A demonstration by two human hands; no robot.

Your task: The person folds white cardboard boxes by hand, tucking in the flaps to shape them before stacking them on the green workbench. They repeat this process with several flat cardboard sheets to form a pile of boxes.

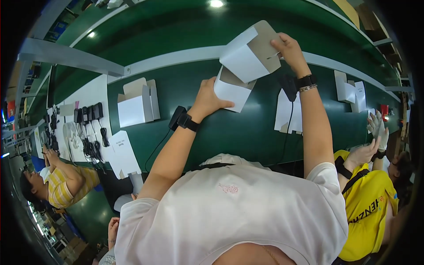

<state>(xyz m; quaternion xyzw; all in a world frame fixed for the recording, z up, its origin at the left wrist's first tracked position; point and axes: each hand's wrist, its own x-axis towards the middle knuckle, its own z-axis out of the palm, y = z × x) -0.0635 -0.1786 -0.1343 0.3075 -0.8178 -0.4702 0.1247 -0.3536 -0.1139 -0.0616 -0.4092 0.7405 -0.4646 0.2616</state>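
Two open white cardboard boxes with grey-brown insides are in my hands over the green bench. My left hand [208,100] grips the lower box [236,93], thumb across its front wall and the other fingers behind its left side. Higher and to the right, my right hand [289,49] pinches the open side of the upper box [244,56], which is tilted and overlaps the lower one's top. Whether the two boxes touch is unclear. A black strap with a dark module [182,119] sits on my left wrist, and a black band [306,81] on my right.
Open white boxes stand at left [132,109] and far right [346,92]. Flat white card [123,152] lies at the left edge. Black adapters with cables [90,114] lie farther left. A metal rail [176,57] runs behind. Co-workers sit on both sides, one in yellow [369,203].
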